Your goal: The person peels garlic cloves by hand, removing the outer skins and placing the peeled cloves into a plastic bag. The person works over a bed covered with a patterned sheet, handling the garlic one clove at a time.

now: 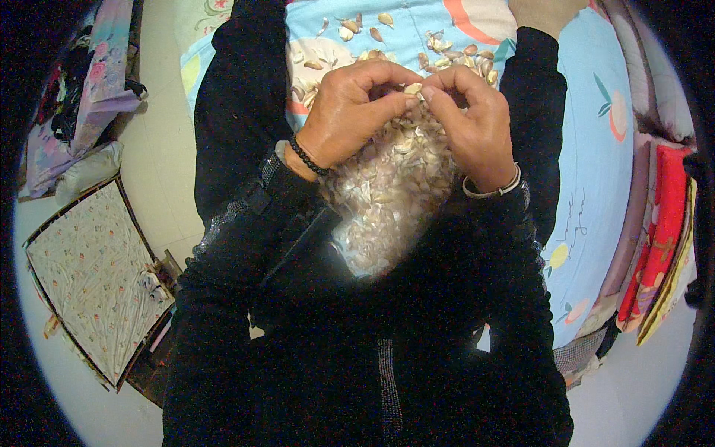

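A pale garlic clove [413, 89] is pinched between the fingertips of my left hand [357, 106] and my right hand [475, 117]. Its surface looks cream-coloured; how much skin is still on it is too small to tell. Below my hands, a large heap of papery garlic skins [391, 184] fills the space between my legs. Unpeeled-looking garlic cloves [475, 58] lie in a cluster beyond my right hand. More loose cloves [352, 25] are scattered beyond my left hand. Some cloves behind my left hand are partly hidden by it.
Under the cloves spreads a light blue printed bed sheet [586, 167]. Folded red bedding [662, 223] is stacked along the right edge. To the left are a pale floor [162, 167], a cloth-covered panel [100, 279] and a flowered purple cloth [100, 72]. My black-clad legs [246, 112] flank the heap.
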Motion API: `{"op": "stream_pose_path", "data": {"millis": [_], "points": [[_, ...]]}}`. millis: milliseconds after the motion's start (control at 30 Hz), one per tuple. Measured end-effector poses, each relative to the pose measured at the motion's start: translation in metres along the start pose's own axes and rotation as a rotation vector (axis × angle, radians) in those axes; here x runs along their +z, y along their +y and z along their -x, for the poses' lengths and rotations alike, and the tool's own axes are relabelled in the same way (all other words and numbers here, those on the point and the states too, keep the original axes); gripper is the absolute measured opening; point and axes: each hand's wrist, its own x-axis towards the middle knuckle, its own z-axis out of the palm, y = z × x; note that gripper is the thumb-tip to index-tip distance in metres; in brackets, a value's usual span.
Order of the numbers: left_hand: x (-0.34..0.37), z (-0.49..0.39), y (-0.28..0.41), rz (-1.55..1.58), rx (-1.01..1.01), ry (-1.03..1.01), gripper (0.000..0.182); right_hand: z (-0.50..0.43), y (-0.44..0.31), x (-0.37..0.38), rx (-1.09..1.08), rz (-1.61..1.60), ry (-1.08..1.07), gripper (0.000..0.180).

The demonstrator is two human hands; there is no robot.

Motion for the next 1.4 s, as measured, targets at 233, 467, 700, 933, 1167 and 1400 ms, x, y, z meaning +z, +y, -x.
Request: {"op": "stream_pose_path", "data": {"millis": [233, 467, 700, 933, 1167, 1400], "points": [[0.000, -0.004, 0.002, -0.376, 0.402, 0.028, 0.019, 0.001, 0.003, 0.002, -0.037, 0.167, 0.000, 0.013], [0.001, -0.003, 0.005, 0.350, -0.084, 0.009, 0.017, 0.002, 0.002, 0.002, 0.052, -0.006, 0.118, 0.008], [-0.014, -0.009, -0.001, 0.717, -0.264, 0.056, 0.022, -0.004, 0.008, -0.009, 0.097, 0.096, 0.096, 0.008], [-0.001, -0.002, 0.001, 0.460, -0.214, -0.010, 0.021, 0.001, 0.003, 0.003, 0.041, -0.133, 0.073, 0.006], [0.004, -0.001, 0.001, -0.215, 0.202, 0.055, 0.014, -0.001, 0.001, 0.000, -0.050, 0.064, 0.034, 0.011], [0.006, 0.002, 0.003, -0.397, 0.317, 0.067, 0.015, 0.000, -0.002, -0.001, -0.051, 0.255, -0.004, 0.009]]}}
